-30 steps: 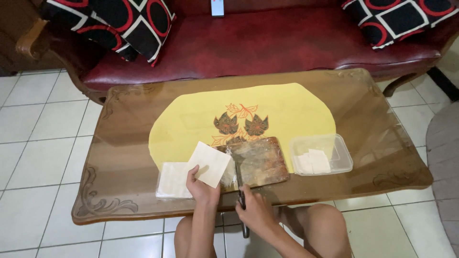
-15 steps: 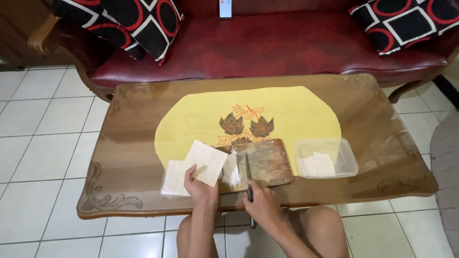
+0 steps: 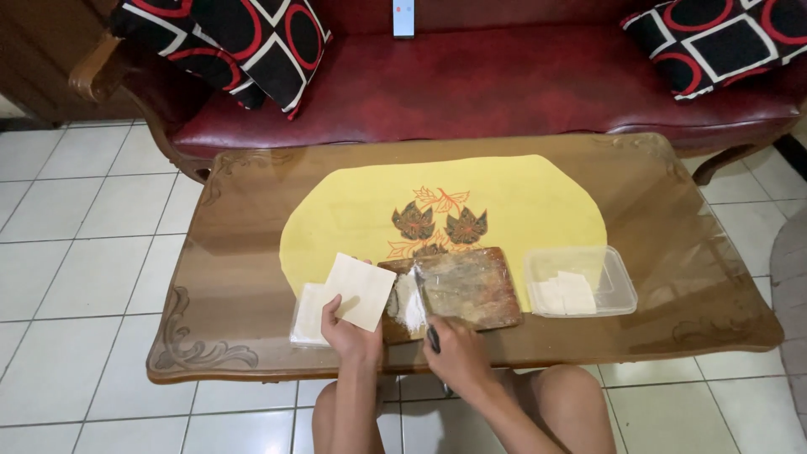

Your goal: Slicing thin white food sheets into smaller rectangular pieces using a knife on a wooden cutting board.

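Pale square wrapper sheet (image 3: 360,290) lies flat, uncreased, thin.

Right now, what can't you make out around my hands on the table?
- Head view: the knife handle, wrapped by the right hand.
- The white filling on the wooden board: too blurred to identify.
- The stack of sheets, partly covered by the left hand and its held wrapper sheet.

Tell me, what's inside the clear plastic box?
The clear plastic box on the glass-topped table holds flat pale square pieces, stacked in its left half. How many lie underneath is hidden.
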